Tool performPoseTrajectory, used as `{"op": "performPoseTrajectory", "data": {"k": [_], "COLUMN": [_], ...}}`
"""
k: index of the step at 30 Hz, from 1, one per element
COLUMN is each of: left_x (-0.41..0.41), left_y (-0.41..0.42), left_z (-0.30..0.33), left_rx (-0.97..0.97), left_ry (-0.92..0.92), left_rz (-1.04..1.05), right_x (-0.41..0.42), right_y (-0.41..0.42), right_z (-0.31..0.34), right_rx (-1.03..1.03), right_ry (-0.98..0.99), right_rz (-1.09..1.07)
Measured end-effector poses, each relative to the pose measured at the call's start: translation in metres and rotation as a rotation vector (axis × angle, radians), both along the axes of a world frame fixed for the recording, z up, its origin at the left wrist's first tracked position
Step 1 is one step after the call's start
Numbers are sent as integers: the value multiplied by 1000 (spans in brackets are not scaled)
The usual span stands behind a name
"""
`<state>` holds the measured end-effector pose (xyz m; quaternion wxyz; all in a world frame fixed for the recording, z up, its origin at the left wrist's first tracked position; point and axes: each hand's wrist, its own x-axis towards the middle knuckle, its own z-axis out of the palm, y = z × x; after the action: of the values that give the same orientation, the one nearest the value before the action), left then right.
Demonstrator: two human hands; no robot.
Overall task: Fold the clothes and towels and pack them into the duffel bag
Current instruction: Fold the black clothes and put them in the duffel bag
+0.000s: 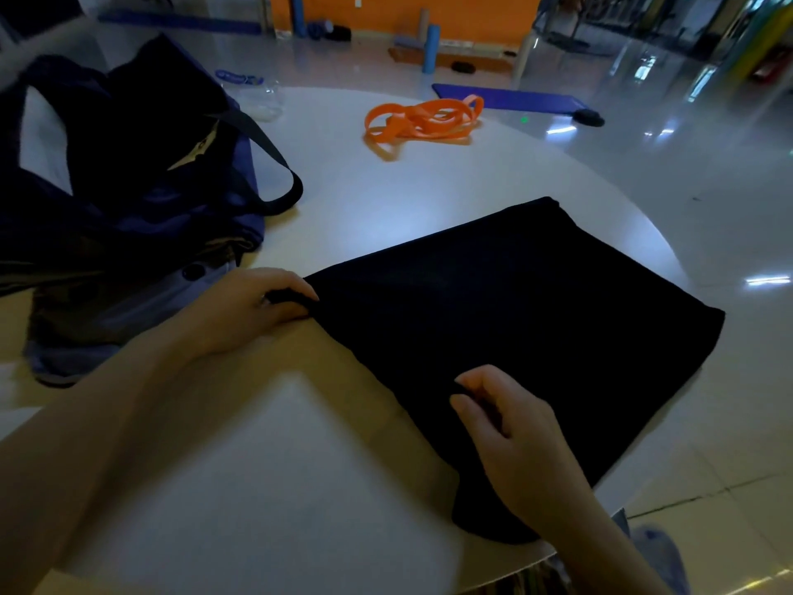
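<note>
Near the front edge of the round white table (386, 199), seen from your head camera, both your hands are on the black folded garment (515, 319). Your left hand (253, 311) reaches in from the left with the forearm low over the tabletop, and its fingers and thumb are curled round the cloth's near-left corner, pinching a small bunch of fabric. Your right hand (510, 427) comes in from the lower right with the wrist lying over the cloth, and its thumb and forefinger pinch the near edge further toward the right side.

That garment lies flat as a rough rectangle, set at a slant, its far corner pointing toward the table's far right edge. Its right side runs close to the table's right rim, and its nearest corner sits just short of the front rim, beside your right forearm. Bare tabletop lies open between your two arms, and more of it beyond the cloth toward the table's middle.

At the table's left side stands the dark blue duffel bag (128, 199), open at the top, one black strap looping out toward the garment without touching it. An orange resistance band (422, 120) lies coiled near the far edge, well apart from the cloth. A clear plastic cup (268, 100) stands just beyond the bag.
</note>
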<state>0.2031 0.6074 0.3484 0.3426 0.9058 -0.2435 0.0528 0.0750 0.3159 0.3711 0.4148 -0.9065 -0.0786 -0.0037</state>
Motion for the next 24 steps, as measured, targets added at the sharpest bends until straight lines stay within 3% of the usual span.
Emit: {"op": "performPoseTrajectory", "data": {"k": [3, 8, 12, 17, 24], "left_x": [-5, -28, -31, 13, 110], "left_y": [7, 38, 42, -22, -140], "left_z": [7, 47, 78, 93, 95], "left_rx": [-116, -433, -615, -565, -365], "left_ry": [67, 52, 24, -39, 35], "left_rz": [7, 33, 60, 73, 36], "right_x": [0, -1, 2, 16, 64], "right_y": [0, 13, 10, -39, -116], "right_z": [7, 33, 44, 46, 60], "right_rx": [67, 499, 691, 829, 776], "right_ry": [38, 365, 431, 433, 292], "right_rz": [53, 168, 228, 197, 6]}}
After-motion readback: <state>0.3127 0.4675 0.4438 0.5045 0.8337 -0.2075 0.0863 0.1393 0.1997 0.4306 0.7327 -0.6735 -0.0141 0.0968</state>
